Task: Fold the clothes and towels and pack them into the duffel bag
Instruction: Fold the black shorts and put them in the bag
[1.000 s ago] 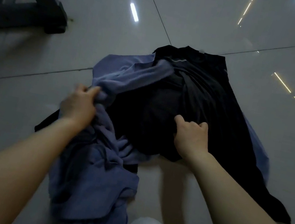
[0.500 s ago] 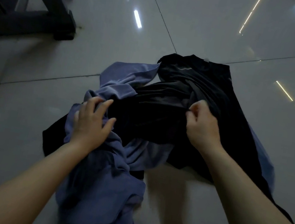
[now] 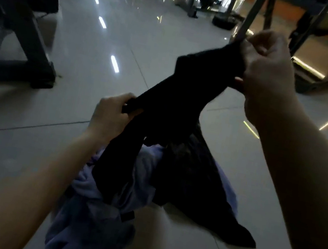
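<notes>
Glossy pale grey tiles make up the floor (image 3: 20, 164) that fills most of what we see, with dark grout lines crossing it and strips of ceiling light reflected in its shine. On it, at the lower centre, we see a rumpled heap of lavender-blue cloth (image 3: 88, 227), part of it spread flat under the dark fabric to the right and part bunched toward the bottom edge. Over that heap we hold up a black soft garment (image 3: 175, 104): its upper part is stretched slantwise in the air between our two hands, while its lower part hangs down and trails onto the blue cloth and onto the tiles, ending in a pointed corner at the lower right.

At the left stands a dark metal frame with a slanted leg and a flat foot (image 3: 17, 54), resting on the floor well apart from the clothes. More dark legs and stands crowd the far background, too blurred for us to tell what they are.

Our right hand (image 3: 264, 69) is raised at the upper right, fingers curled tight and pinching the top edge of the black garment. Our left hand (image 3: 111, 117) is lower, near the centre, its fingers and thumb closed round a thick hem of the same garment. Both forearms are bare.
</notes>
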Demonstrator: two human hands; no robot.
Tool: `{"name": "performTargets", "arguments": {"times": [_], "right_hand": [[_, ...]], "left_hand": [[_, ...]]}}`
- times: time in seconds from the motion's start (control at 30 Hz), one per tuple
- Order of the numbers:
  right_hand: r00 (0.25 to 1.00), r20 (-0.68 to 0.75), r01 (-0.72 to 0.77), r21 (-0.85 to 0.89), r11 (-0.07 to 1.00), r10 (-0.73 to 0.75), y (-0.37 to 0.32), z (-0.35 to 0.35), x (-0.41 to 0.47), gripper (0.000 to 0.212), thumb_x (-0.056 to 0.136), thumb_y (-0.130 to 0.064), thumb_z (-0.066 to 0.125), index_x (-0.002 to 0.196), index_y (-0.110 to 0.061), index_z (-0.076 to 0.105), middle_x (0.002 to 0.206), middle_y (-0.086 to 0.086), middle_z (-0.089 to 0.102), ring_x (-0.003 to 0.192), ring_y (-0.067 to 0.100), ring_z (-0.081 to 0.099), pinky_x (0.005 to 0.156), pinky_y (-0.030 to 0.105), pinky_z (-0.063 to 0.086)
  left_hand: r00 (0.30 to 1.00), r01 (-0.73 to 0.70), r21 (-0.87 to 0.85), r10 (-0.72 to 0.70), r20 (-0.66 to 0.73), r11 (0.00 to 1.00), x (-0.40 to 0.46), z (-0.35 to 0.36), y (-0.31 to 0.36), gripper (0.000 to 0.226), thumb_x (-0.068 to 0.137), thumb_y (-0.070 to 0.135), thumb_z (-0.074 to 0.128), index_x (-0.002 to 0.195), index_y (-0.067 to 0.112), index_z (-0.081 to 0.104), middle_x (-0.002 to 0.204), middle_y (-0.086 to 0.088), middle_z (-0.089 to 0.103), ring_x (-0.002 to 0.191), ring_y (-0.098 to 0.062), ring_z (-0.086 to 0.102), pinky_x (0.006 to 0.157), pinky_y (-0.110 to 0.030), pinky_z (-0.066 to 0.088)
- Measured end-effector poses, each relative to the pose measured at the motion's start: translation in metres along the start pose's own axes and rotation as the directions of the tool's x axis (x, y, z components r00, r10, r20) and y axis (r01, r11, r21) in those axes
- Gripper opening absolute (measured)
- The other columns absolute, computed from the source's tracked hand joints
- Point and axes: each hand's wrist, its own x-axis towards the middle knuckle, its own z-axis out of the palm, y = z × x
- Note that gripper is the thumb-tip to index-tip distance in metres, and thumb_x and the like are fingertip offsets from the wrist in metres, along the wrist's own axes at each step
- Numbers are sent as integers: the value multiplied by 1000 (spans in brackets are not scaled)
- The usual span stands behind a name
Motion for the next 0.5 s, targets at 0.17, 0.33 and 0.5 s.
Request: {"name": "performTargets", "arguments": {"times": [0.17,0.33,0.5], "right_hand": [[954,-266,-128,42,991,135,-42,-57,-29,12,99,-19,48,90,-27,51,102,3,57,105,26,59,95,45,50],[867,-464,-174,55,983,179,-77,-129,-76,5,100,-23,45,100,-23,50,113,9,58,105,28,60,95,43,49],[814,-538,-247,19,969,218,-92,-215,-133,16,99,-21,48,112,-13,51,100,7,57,94,22,57,73,31,45]], "left_hand": [[988,-146,-41,148,39,988,1,-53,74,35,75,44,61,95,19,73,82,0,71,78,-17,66,73,-35,49],[928,-370,48,371,-36,928,1,-91,183,33,75,39,57,101,26,73,92,-2,74,90,-25,68,80,-37,51],[842,-539,-73,537,-49,839,-23,-92,299,47,69,55,54,98,25,74,86,0,72,86,-21,67,80,-35,49]]}}
